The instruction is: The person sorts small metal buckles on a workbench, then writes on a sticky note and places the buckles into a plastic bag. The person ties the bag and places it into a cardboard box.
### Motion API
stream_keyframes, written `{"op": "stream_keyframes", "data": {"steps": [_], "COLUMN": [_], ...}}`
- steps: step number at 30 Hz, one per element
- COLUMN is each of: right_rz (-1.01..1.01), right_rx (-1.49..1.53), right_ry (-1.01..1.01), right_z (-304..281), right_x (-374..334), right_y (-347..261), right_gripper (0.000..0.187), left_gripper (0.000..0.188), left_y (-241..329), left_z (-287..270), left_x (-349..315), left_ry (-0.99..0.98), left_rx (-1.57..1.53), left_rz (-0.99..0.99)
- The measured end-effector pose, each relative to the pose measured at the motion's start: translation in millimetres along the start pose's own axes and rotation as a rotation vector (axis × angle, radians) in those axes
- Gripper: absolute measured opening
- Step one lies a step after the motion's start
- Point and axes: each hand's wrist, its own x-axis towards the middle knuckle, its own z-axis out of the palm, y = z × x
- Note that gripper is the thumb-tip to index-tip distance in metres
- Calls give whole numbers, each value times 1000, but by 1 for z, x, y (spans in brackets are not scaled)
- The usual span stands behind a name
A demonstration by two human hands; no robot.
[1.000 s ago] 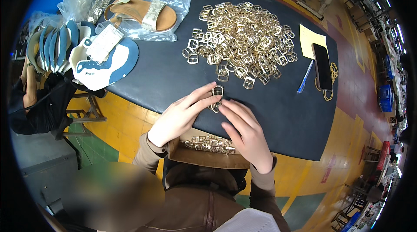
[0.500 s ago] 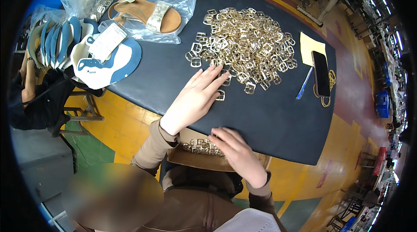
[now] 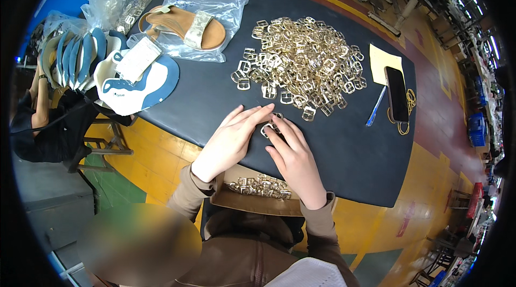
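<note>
A heap of gold-coloured metal buckles (image 3: 312,64) lies on the dark table. My left hand (image 3: 231,139) is at the heap's near side, palm down with fingers stretched out. Close by on the right, my right hand (image 3: 294,159) has slightly bent, spread fingers. Its fingertips touch a buckle (image 3: 266,130) lying between both hands; part of another shows beside it, half hidden by the fingers. Neither hand visibly grips a buckle. Below my hands, at the table's near edge, an open cardboard box (image 3: 252,206) contains more buckles (image 3: 260,186).
A tan sandal (image 3: 174,23) lies on a clear plastic bag (image 3: 234,10) at far left. Blue-and-white shaped pieces (image 3: 161,85) stand left, near a seated person (image 3: 40,117). At right are yellow paper (image 3: 379,58), a phone (image 3: 396,93), a blue pen (image 3: 376,107) and rubber bands (image 3: 411,103).
My right hand has moved up from over the box to the buckles on the table. My left hand has drawn back from the heap's edge, and the box's buckles show more fully.
</note>
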Motion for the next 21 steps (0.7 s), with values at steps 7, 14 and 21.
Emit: {"op": "stream_keyframes", "data": {"steps": [7,14,21], "right_rz": [-31,-101,-177], "right_rx": [74,-7,200], "right_ry": [-62,-252,-385], "right_z": [-5,-6,-27], "right_x": [-31,-39,-69], "right_y": [-1,-11,-11], "right_gripper": [33,43,37], "left_gripper": [58,45,36], "left_y": [-6,-12,-2], "left_z": [0,10,-1], "left_x": [6,25,7], "left_ry": [38,72,-71], "left_rx": [124,335,244], "left_rz": [26,20,55]}}
